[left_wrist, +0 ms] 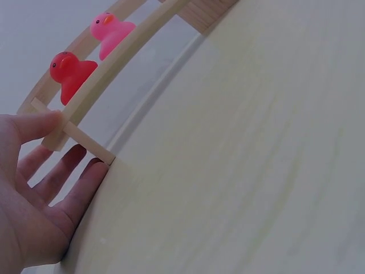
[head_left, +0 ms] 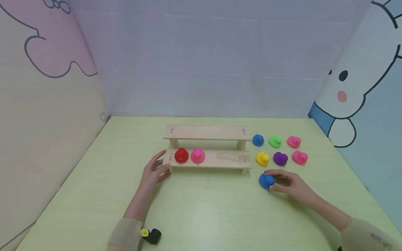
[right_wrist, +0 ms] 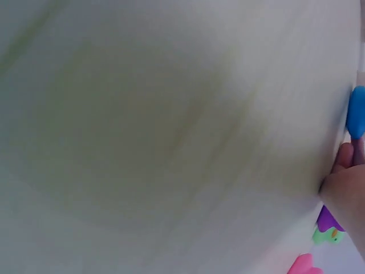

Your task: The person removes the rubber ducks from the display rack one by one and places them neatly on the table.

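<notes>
Front blue duck (head_left: 265, 181) in thumb-and-finger pinch of right hand (head_left: 290, 184); left hand (head_left: 154, 168), fingers apart, against wooden shelf (head_left: 227, 158).

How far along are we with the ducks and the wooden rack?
Done, apparently: the red duck and a pink duck stand on the lower shelf. In hand: the right hand grips a blue duck; the left hand holds the rack at its left end. Probably left: six ducks right of the rack; the upper shelf holds none.

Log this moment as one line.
left hand: holds wooden rack, left end | right hand: pinches blue rubber duck | lower shelf: red rubber duck, pink rubber duck | table, right of rack: six more rubber ducks
</notes>
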